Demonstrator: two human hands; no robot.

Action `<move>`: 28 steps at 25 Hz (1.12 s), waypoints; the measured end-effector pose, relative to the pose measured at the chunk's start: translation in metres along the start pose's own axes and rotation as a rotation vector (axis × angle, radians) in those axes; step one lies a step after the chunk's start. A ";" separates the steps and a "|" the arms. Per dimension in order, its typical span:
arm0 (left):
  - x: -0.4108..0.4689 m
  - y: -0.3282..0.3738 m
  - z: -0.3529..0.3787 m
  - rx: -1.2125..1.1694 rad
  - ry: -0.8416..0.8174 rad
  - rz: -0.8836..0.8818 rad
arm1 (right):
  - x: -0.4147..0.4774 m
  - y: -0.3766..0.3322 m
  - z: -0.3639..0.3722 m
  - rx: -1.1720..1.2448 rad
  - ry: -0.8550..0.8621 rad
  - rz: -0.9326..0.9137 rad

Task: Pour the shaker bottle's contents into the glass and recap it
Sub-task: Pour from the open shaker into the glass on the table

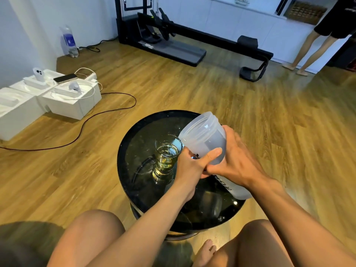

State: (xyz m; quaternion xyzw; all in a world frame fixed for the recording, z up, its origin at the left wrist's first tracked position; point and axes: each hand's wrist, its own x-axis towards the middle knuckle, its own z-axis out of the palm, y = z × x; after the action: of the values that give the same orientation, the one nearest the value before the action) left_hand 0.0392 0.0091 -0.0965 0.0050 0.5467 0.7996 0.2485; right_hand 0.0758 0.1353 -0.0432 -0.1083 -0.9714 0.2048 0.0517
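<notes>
A frosted, translucent shaker bottle (pixel 205 135) is held tilted over the round black table (pixel 127 151), with its uncapped mouth pointing up and left. My right hand (pixel 238 160) grips its middle from the right. My left hand (pixel 189 167) holds it from the left, thumb across the bottle's wall. A small dark piece shows at my left fingers; I cannot tell what it is. A clear glass (pixel 167 154) with yellowish liquid stands upright on the table, just left of the bottle and touching my left fingers. No cap is clearly in view.
White foam boxes (pixel 63 101) with phones and cables sit on the wooden floor at the left, and a dark cable (pixel 84 124) trails toward the table. A black exercise machine (pixel 173 41) stands at the back. Another person's legs (pixel 308 53) are at the far right. My knees flank the table.
</notes>
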 end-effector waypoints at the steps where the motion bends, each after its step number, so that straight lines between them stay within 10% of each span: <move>1: 0.001 -0.001 0.000 -0.037 -0.002 -0.021 | 0.003 0.000 0.000 -0.057 -0.012 -0.011; 28: 0.009 -0.012 -0.003 -0.356 0.062 -0.166 | 0.019 -0.019 0.002 -0.462 -0.178 -0.069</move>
State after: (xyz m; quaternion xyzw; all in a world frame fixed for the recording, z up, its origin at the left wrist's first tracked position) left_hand 0.0350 0.0135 -0.1106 -0.1089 0.4025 0.8603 0.2934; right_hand 0.0537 0.1216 -0.0356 -0.0658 -0.9963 -0.0157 -0.0530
